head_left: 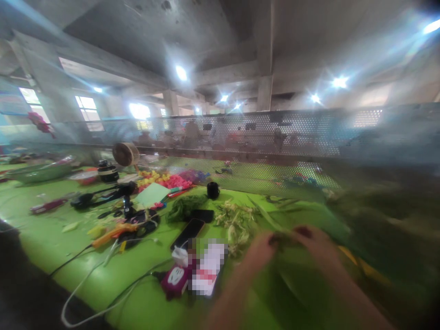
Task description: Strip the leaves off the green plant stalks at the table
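Observation:
My left hand (263, 247) and my right hand (311, 240) are close together over the right half of the green table (137, 298). Both have curled fingers and look pinched on a long, thin green leaf-like strip (264, 213) that runs up and left from them. Motion blur smears the fingertips and the part of the strip between them. Just left of my hands lies a loose heap of pale yellow-green flower-like pieces (237, 222). A dark green bundle (187, 206) rests beyond it, next to a dark flat object (202, 215).
Left of my forearms lie a lit phone (208, 270), a purple tissue pack (175, 279) and a dark phone (189, 233). An orange glue gun (115, 233) and cables are further left. A small fan (125, 154) and a perforated metal partition (247, 137) stand behind.

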A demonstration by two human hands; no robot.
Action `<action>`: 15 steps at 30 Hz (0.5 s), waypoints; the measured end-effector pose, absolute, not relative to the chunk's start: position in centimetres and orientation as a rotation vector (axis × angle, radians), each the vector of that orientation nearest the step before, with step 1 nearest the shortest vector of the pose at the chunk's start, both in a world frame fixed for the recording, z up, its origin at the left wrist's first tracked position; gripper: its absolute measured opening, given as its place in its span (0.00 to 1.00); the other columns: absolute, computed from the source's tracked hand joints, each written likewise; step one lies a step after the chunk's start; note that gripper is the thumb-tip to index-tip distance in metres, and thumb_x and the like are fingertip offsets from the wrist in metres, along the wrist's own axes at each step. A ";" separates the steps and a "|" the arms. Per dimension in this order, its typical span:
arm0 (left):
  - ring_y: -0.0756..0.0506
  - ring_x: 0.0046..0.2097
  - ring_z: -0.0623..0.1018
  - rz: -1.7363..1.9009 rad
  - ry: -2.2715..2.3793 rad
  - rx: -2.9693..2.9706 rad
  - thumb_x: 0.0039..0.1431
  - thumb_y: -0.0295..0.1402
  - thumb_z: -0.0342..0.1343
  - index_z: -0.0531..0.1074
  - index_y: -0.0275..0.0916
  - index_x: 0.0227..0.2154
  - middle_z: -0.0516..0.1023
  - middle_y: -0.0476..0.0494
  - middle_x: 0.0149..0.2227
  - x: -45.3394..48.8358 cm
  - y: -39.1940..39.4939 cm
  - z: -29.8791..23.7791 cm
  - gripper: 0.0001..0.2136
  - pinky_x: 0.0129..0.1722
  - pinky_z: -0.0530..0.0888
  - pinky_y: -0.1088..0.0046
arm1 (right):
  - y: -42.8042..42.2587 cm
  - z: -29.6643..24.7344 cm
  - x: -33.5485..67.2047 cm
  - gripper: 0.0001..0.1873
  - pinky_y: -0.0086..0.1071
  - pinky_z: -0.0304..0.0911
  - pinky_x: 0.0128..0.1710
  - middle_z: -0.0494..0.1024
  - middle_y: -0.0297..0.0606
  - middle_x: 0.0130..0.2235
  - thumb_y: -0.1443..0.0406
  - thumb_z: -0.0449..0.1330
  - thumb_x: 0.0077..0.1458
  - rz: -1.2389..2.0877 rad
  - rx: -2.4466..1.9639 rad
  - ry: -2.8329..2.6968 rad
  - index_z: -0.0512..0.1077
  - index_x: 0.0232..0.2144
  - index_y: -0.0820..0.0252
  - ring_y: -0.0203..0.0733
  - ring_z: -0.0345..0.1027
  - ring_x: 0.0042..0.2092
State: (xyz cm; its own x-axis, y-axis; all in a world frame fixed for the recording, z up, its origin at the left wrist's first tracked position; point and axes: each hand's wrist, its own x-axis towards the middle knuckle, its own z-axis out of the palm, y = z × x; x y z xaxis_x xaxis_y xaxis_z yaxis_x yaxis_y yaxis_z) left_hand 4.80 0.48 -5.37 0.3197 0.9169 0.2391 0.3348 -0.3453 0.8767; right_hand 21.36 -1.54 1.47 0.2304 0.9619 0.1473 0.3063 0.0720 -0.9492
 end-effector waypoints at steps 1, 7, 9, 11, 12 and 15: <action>0.46 0.36 0.75 0.994 1.123 1.851 0.52 0.28 0.49 0.77 0.36 0.34 0.80 0.43 0.35 4.8 0.4 -5.1 0.12 0.39 0.69 0.71 | -1.5 1.4 21.4 0.11 0.34 0.65 0.27 0.77 0.35 0.20 0.58 0.64 0.28 0.773 -1.444 -1.274 0.73 0.17 0.58 0.42 0.70 0.24; 0.45 0.32 0.74 0.910 1.369 1.892 0.54 0.33 0.50 0.77 0.38 0.27 0.79 0.44 0.30 4.7 -0.3 -3.7 0.11 0.34 0.66 0.72 | -1.4 0.8 21.6 0.12 0.34 0.66 0.29 0.79 0.38 0.24 0.57 0.62 0.30 0.696 -1.479 -1.271 0.75 0.20 0.58 0.44 0.72 0.27; 0.46 0.32 0.74 0.906 1.415 1.913 0.55 0.33 0.49 0.77 0.38 0.26 0.79 0.44 0.29 4.8 -0.4 -3.7 0.11 0.33 0.65 0.72 | -1.3 0.7 21.8 0.13 0.35 0.66 0.29 0.80 0.39 0.24 0.57 0.62 0.30 0.667 -1.511 -1.272 0.75 0.21 0.58 0.46 0.72 0.27; 0.46 0.33 0.75 0.923 1.428 1.928 0.56 0.33 0.49 0.76 0.39 0.26 0.79 0.45 0.30 4.9 -0.3 -3.8 0.11 0.33 0.64 0.73 | -1.3 0.6 22.2 0.12 0.35 0.66 0.29 0.80 0.40 0.25 0.56 0.62 0.31 0.632 -1.540 -1.277 0.75 0.20 0.57 0.47 0.73 0.28; 0.47 0.33 0.75 0.928 1.431 1.932 0.56 0.32 0.50 0.76 0.39 0.26 0.79 0.46 0.30 4.9 -0.3 -3.8 0.11 0.33 0.64 0.74 | -1.4 0.6 22.6 0.12 0.35 0.66 0.30 0.81 0.39 0.26 0.56 0.62 0.31 0.612 -1.551 -1.279 0.75 0.21 0.56 0.48 0.73 0.29; 0.47 0.34 0.76 0.928 1.447 1.937 0.55 0.32 0.51 0.76 0.40 0.27 0.80 0.47 0.30 4.8 -0.2 -3.8 0.09 0.33 0.64 0.74 | -2.5 -0.1 24.6 0.13 0.36 0.67 0.33 0.82 0.38 0.28 0.55 0.60 0.34 0.548 -1.579 -1.276 0.75 0.23 0.54 0.49 0.74 0.31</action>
State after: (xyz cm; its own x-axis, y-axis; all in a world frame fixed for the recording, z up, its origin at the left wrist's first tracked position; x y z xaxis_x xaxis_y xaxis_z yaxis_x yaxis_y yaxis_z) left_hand 4.81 -0.17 -3.83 0.1844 0.9616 0.2033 0.5856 -0.2736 0.7630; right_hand 24.62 -2.52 -0.08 0.3427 0.9113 0.2282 0.4626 0.0477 -0.8853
